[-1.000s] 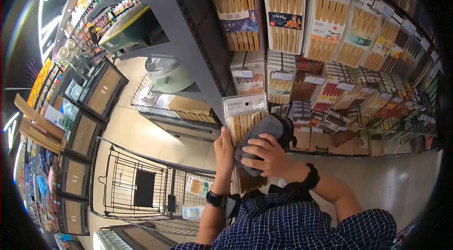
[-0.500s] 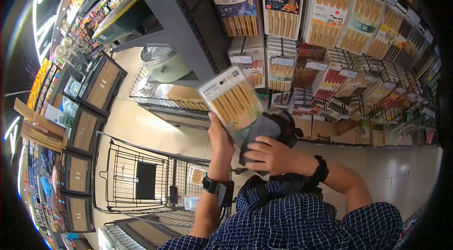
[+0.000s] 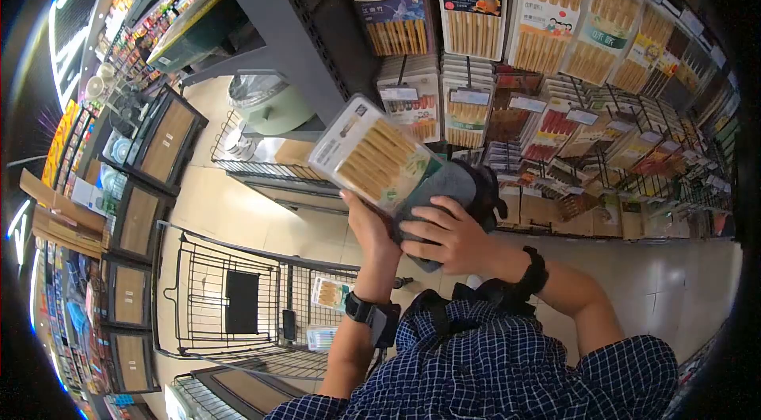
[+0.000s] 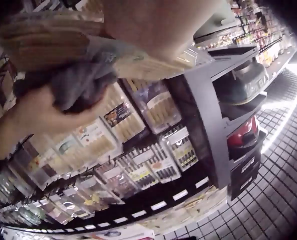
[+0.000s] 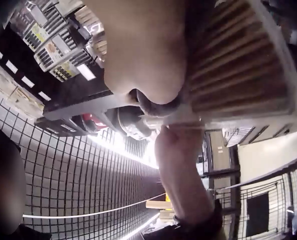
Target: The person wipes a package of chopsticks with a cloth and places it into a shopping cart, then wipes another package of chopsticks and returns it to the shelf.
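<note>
My left hand [image 3: 371,233] grips a clear-fronted pack of chopsticks [image 3: 372,160] by its left side, the thumb along the edge. The pack tilts to the upper left, its printed band and pale top end showing. With curled fingers, my right hand [image 3: 456,241] holds a dark grey cloth [image 3: 445,184] against the lower part of the pack and covers it there. In the left wrist view the cloth [image 4: 83,82] looks bunched under the right fingers. The right wrist view shows the chopsticks [image 5: 243,60] close up.
Hanging chopstick packs [image 3: 474,7] fill the rack ahead, with more rows below. A grey shelf upright [image 3: 309,31] stands left of it, beside a green pot [image 3: 273,107]. A shopping cart [image 3: 238,301] at lower left holds two packs, one of chopsticks [image 3: 329,291].
The pack has swung from nearly upright to a tilt toward the upper left, showing more of its front. The right hand and cloth now cover a lower part of it.
</note>
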Demonstrator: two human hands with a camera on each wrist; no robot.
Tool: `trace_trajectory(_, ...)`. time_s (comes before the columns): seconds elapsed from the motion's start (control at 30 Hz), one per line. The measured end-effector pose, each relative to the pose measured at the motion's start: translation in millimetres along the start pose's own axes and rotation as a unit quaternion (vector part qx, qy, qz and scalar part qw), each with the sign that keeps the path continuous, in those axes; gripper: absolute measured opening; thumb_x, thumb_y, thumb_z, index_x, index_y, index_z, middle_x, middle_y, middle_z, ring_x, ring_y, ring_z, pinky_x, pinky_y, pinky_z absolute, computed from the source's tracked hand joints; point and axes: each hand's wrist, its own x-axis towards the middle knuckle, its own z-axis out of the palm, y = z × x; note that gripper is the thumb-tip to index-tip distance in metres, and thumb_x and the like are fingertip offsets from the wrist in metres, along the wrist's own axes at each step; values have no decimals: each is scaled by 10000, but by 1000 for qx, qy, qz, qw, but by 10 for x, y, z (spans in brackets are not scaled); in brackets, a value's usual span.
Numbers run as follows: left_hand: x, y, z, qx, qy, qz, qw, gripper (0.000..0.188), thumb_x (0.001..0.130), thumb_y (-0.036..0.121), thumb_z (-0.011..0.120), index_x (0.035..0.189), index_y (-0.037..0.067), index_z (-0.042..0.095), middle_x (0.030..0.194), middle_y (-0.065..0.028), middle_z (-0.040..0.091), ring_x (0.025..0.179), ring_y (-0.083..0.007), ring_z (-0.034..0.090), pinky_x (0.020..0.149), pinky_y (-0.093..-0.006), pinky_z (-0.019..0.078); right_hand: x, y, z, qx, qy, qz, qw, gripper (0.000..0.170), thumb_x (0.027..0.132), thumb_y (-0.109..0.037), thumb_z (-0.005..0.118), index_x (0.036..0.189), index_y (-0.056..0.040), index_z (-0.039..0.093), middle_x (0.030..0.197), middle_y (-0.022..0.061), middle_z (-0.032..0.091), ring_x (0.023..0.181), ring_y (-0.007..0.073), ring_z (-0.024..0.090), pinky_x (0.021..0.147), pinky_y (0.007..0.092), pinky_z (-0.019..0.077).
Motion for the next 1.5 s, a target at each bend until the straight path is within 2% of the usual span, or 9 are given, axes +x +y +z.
trace_trajectory(0.2,91,105,-240,-14,34,22,999,585,914,495,184,1321,80,255,1329,-105,325,1213,-262,325,989,-393,295,-334,102,-140,78,-136,3,988,479,500,-120,640,975,-140,580,1074,36,553,1044,242,481,940,473,313)
trace_trajectory(0.3,87,219,-314,11,47,40,998,570,919,480,194,1320,79,257,1326,-103,334,1206,-256,344,984,-384,312,-419,205,-247,59,-55,168,983,524,498,-35,622,1009,-121,545,1065,61,538,1069,242,456,963,442,295)
trace_trajectory(0.43,-43,117,-209,16,67,19,997,553,927,439,256,1265,7,327,1250,-138,423,1114,-257,451,928,-375,378,-322,327,-228,261,66,321,908,505,540,-16,545,1043,-53,513,1038,153,530,1005,338,489,875,394,362)
trace_trajectory(0.67,-176,78,-149,125,53,51,989,530,924,424,313,1086,-47,496,1020,-134,558,884,-186,553,737,-308,456,-265,267,-187,130,88,304,940,542,561,-13,527,1099,-48,471,1043,175,503,983,362,483,876,392,363)
trace_trajectory(0.8,-210,81,-167,201,37,80,976,515,924,401,340,932,-56,576,828,-88,599,709,-122,558,580,-246,454,-99,272,-326,193,204,336,899,541,588,-5,551,1120,-48,457,1078,173,503,1020,320,491,895,376,359)
trace_trajectory(0.93,-233,96,-141,204,58,104,972,501,923,391,356,887,-52,588,764,-60,590,638,-90,540,515,-220,435,-16,206,-551,239,209,338,886,493,619,-20,569,1099,-46,461,1014,150,546,962,270,529,857,328,382)
trace_trajectory(1.23,-265,75,-153,163,66,45,983,509,916,403,369,899,-60,579,781,-87,602,643,-106,549,521,-230,441,-70,259,-480,321,85,354,875,503,548,0,603,1032,-39,474,1009,120,526,970,233,510,868,307,360)
trace_trajectory(1.33,-277,130,-91,139,90,80,983,513,916,404,369,897,-66,575,792,-90,604,664,-112,550,540,-237,439,-164,246,-389,351,40,362,862,521,522,1,619,1023,-41,482,993,113,530,967,249,511,864,314,368)
trace_trajectory(1.5,-233,257,-146,210,28,87,973,511,920,396,363,888,-68,576,814,-92,604,705,-107,549,596,-249,444,-322,282,-196,337,-24,366,867,560,529,-27,627,1067,-71,479,1016,115,534,978,275,514,869,328,371)
